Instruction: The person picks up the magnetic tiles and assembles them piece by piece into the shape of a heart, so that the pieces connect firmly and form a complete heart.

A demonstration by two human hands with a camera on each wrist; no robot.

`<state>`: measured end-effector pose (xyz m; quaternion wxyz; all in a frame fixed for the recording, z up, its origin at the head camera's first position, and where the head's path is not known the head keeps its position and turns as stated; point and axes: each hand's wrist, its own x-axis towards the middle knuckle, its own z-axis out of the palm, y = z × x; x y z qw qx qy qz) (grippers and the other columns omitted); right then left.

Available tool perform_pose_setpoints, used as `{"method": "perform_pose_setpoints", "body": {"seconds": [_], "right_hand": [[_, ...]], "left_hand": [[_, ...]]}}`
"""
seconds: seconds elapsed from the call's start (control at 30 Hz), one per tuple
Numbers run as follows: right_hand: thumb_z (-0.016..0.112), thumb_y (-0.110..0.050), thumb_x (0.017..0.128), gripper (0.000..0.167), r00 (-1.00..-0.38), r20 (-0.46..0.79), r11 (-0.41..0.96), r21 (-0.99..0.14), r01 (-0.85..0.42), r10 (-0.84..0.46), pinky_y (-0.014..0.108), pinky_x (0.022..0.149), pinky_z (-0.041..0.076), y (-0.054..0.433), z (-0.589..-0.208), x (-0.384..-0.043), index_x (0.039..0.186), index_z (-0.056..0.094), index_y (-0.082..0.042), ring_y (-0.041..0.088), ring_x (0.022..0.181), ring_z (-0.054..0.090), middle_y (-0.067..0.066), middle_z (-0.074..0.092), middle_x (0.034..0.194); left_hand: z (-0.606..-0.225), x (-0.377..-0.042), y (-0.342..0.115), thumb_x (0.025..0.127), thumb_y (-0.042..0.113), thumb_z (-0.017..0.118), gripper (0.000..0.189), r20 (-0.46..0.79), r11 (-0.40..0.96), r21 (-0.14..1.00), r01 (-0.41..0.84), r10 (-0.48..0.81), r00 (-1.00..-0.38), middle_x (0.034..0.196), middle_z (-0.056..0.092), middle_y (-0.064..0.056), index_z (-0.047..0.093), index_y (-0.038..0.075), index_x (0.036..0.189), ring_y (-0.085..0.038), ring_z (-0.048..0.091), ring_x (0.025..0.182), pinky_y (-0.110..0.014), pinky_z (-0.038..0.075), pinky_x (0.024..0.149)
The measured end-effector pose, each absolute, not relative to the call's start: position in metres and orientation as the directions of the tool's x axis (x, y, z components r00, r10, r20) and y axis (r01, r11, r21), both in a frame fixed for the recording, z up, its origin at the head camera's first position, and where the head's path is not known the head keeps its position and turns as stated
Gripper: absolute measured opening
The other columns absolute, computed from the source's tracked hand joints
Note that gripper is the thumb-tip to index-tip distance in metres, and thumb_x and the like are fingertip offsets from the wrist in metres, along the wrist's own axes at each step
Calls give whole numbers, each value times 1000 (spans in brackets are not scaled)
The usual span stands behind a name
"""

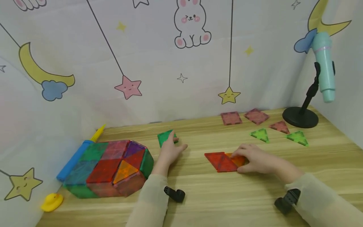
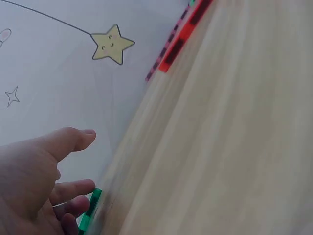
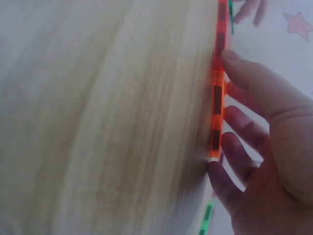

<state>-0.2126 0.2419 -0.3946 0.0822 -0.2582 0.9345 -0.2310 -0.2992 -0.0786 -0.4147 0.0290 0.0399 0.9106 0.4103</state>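
Observation:
My left hand (image 1: 169, 151) reaches over a green square magnetic tile (image 1: 163, 137) on the wooden table. Its fingers touch the tile, and its thumb stands out to the side. In the left wrist view the green tile's edge shows by the fingertips. On the right, my right hand (image 1: 252, 158) holds an orange triangle tile (image 1: 239, 160) between thumb and fingers, partly covering it. Two red triangle tiles (image 1: 226, 164) lie flat against its left side, forming a row. The right wrist view shows the thumb near the seam between the red tile and orange tile (image 3: 217, 105).
A block of joined colored tiles (image 1: 106, 168) stands left, beside a blue tube with a yellow tip (image 1: 76, 159) and a yellow duck (image 1: 52, 202). Pink tiles (image 1: 231, 118) and green triangles (image 1: 298, 138) lie at back right, near a microphone on a black stand (image 1: 300, 117).

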Motion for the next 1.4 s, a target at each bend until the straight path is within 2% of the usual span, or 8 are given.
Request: {"method": "perform_pose_setpoints", "body": {"seconds": [0.07,0.27,0.43,0.67,0.87,1.13,1.23,1.4], "right_hand": [[73,-34,81,38,-852,-32,760,-471,-448,-522,44,87,41,242,-393,-213,115,64,-19,24,103,44,-1,52,112],[74,-35,80,38,-848,-39,759,-469,-451,-528,44,87,41,240,-396,-216,114,64,-21,24,105,44,-1,51,113],[73,-33,81,34,-819,-40,735,-469,-490,-572,47,91,39,232,-399,-216,113,65,-22,26,109,44,-2,52,117],[72,-34,81,33,-744,-36,659,-495,-566,-667,42,88,40,212,-402,-213,113,66,-25,22,108,40,-8,51,117],[69,-36,84,31,-760,-5,639,-545,-543,-650,42,88,41,209,-405,-214,111,66,-22,23,107,42,-4,50,117],[74,-44,76,57,-784,-47,694,-499,-518,-619,45,89,39,204,-404,-218,123,59,-14,26,109,40,2,52,123],[75,-47,73,67,-778,-60,701,-481,-527,-626,46,89,40,203,-404,-215,127,56,-14,26,108,39,4,50,125],[77,-45,71,71,-774,-19,701,-439,-562,-633,46,90,41,199,-406,-212,130,54,-13,25,111,40,3,50,126]], "left_hand": [[-414,-295,-75,85,34,68,83,18,693,714,94,115,-993,135,49,-11,22,14,150,-36,38,125,-50,34,100],[-416,-292,-81,79,44,69,70,41,874,482,52,37,-998,135,47,-8,44,22,141,-38,38,114,-55,25,94],[-418,-288,-70,79,42,72,65,61,848,482,220,218,-974,128,50,-11,49,22,137,-34,40,109,-50,34,88],[-417,-283,-63,82,30,71,41,54,853,463,240,244,-968,134,39,-20,63,18,121,-40,32,120,-51,31,95],[-421,-284,-66,84,20,68,42,57,772,531,349,378,-924,139,38,-18,59,13,124,-40,29,128,-51,34,99],[-421,-280,-65,82,36,70,62,79,836,468,287,284,-955,138,39,-19,48,10,134,-40,32,124,-53,27,99],[-416,-267,-64,83,38,69,60,114,777,491,394,391,-913,133,42,-16,50,10,132,-35,36,121,-50,30,97],[-407,-236,-61,75,50,74,65,6,632,484,606,689,-724,122,45,1,56,19,128,-20,39,115,-37,36,95]]}}
